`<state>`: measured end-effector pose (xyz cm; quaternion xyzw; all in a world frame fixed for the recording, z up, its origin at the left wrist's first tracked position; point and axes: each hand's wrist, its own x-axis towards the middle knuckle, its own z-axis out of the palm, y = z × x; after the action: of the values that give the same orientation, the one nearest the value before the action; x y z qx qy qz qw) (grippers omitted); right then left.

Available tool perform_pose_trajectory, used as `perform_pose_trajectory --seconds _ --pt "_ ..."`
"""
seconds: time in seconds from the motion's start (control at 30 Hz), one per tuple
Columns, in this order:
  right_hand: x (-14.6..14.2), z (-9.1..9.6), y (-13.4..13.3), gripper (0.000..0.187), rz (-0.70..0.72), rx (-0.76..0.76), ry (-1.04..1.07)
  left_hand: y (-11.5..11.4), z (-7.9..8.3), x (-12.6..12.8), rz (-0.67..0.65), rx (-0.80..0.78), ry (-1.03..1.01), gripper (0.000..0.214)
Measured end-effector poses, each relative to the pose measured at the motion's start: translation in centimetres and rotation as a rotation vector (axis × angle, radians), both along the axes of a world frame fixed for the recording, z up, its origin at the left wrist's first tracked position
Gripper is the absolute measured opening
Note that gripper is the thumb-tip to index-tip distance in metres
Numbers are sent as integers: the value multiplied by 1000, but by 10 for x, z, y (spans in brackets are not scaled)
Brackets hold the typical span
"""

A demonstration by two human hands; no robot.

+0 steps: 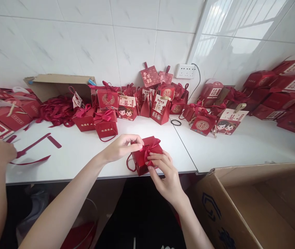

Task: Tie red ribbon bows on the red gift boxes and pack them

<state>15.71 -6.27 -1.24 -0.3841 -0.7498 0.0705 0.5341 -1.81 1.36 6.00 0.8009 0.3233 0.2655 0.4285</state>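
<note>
red glossy ribbon bow on angular box

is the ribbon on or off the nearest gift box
On: red ribbon lies over the gift box, left hand and right hand touching it.

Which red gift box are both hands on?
The red box at the table's front edge, with the left hand and right hand at its bow. The other boxes are farther back or off to the sides.
</note>
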Motion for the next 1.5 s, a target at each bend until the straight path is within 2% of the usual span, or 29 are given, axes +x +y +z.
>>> perform_pose_trajectory --seconds 0.27,0.37,0.53,0.73,0.9,1.07,1.27,1.5 --pt "-1 1 2 13 9 -19 19 7 -8 -1 44 -102 38 20" --pt "-1 0 2 13 3 -14 19 7 -11 -4 75 -83 42 25" --pt "1 -4 3 13 5 41 -6 2 -12 -7 169 89 154 19" --pt "5 -11 3 25 12 181 3 -4 -9 -1 298 361 369 18" --pt "3 -12 -1 29 -11 221 -80 -7 -7 2 275 374 397 24" --pt "-3 -10 -4 24 -69 228 -160 -14 -7 9 286 536 358 19" --pt "-10 -6 -9 21 -123 235 -187 -15 -12 15 258 478 410 13" --pt "-16 -5 -10 23 -135 272 -191 -14 -27 16 350 459 290 10"
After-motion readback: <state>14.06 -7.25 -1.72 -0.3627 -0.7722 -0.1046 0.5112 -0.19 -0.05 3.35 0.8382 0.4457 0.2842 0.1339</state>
